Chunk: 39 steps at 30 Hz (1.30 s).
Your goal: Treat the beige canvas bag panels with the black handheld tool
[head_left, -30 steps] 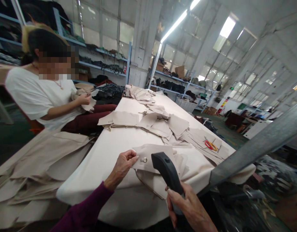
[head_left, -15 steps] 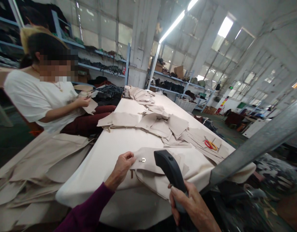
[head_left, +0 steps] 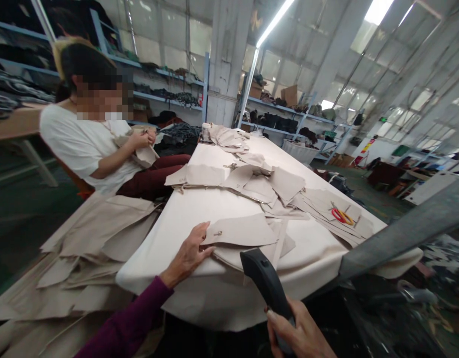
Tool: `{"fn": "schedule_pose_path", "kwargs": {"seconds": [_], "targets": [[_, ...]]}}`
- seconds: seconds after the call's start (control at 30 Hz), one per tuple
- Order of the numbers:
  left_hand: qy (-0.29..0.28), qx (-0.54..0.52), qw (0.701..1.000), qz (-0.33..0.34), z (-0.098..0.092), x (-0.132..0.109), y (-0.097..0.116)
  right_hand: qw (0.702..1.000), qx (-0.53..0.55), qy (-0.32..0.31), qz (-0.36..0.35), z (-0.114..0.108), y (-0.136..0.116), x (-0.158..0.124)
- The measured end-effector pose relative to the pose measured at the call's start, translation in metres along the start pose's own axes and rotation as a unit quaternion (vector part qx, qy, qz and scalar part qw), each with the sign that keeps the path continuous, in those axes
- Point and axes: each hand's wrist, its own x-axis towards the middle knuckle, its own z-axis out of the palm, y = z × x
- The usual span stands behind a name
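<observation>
My left hand [head_left: 190, 252] grips the left end of a beige fabric piece [head_left: 244, 229], its thumb apart below the edge. A small metal fitting [head_left: 218, 232] sits on that piece close to my fingers. Under it are more beige pieces [head_left: 234, 258] at the near end of the table. My right hand [head_left: 298, 328] is wrapped around the handle of a black handheld device [head_left: 264, 273] with an angled head, like a scanner; its exact kind is unclear. The device's head is just in front of the pieces, over the table's near edge.
Piles of beige pieces [head_left: 251, 181] lie across the white table [head_left: 199, 204]. Red-and-yellow-handled scissors [head_left: 341, 216] rest on a stack at right. A metal post [head_left: 408, 223] slants on the right. More pieces [head_left: 102, 223] are heaped at left, near a seated co-worker [head_left: 83, 134].
The fabric piece and my left hand have shifted left over the table. The black device has drawn back from the piece towards me. The view has turned slightly, and the co-worker's hands have come together.
</observation>
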Motion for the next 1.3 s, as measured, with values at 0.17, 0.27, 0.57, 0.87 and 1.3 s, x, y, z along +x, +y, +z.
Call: {"fn": "schedule_pose_path", "kwargs": {"seconds": [0.17, 0.27, 0.57, 0.87, 1.3], "targets": [[-0.043, 0.140, 0.982, 0.118, -0.004, 0.007, -0.006, 1.000, -0.010, -0.025, 0.001, 0.000, 0.003, 0.000], [-0.033, 0.117, 0.984, 0.131, -0.008, 0.025, 0.006, 1.000, -0.011, -0.008, 0.008, 0.000, 0.002, -0.002], [-0.068, -0.119, 0.990, 0.022, -0.029, 0.043, 0.057, 0.999, 0.045, -0.018, -0.024, 0.007, -0.015, 0.003], [-0.110, -0.216, 0.969, -0.042, -0.026, 0.021, 0.071, 0.990, 0.110, -0.043, -0.071, 0.022, -0.025, 0.021], [-0.037, -0.371, 0.912, -0.172, 0.004, 0.001, 0.071, 0.987, 0.122, -0.004, -0.101, 0.015, -0.032, 0.038]]}}
